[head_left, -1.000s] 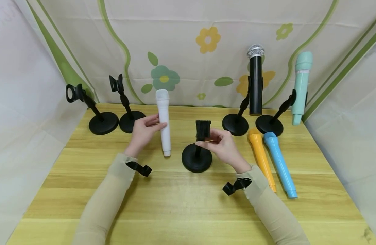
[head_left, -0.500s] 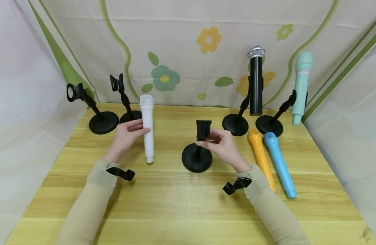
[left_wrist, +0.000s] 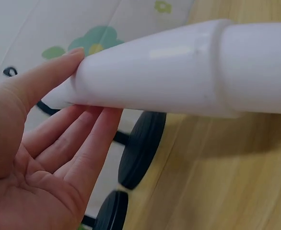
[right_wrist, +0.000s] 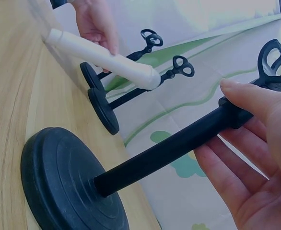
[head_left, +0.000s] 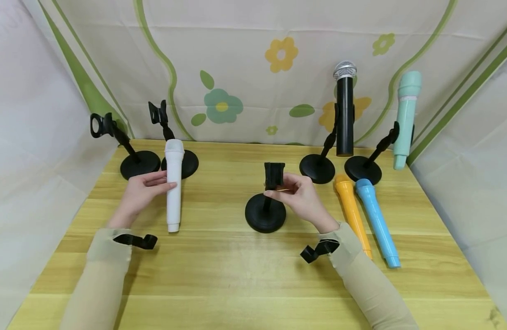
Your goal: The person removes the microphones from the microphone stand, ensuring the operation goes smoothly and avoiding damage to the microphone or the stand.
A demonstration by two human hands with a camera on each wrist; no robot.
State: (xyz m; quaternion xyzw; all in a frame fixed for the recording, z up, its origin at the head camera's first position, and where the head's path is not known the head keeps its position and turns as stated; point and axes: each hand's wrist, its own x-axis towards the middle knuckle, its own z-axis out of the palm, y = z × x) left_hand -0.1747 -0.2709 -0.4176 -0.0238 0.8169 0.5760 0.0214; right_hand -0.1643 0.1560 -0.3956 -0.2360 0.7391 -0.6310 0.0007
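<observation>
A white microphone (head_left: 174, 201) is pinched between the thumb and fingers of my left hand (head_left: 139, 196), held nearly upright with its head end up. In the left wrist view the microphone (left_wrist: 155, 72) spans the frame, thumb on one side and fingers on the other. My right hand (head_left: 296, 197) grips the neck of a black microphone stand (head_left: 265, 213) just under its clip. The right wrist view shows this stand's round base (right_wrist: 68, 182) on the table and its clip (right_wrist: 275, 62) holding nothing.
Two black stands with bare clips (head_left: 140, 165) (head_left: 189, 163) stand at the back left. At the back right, stands hold a black microphone (head_left: 344, 114) and a mint microphone (head_left: 405, 119). An orange microphone (head_left: 354, 215) and a blue microphone (head_left: 378, 222) lie right of my right hand.
My left hand has carried the white microphone left and a little toward me, in front of the second stand from the left. My right hand and its stand have stayed put.
</observation>
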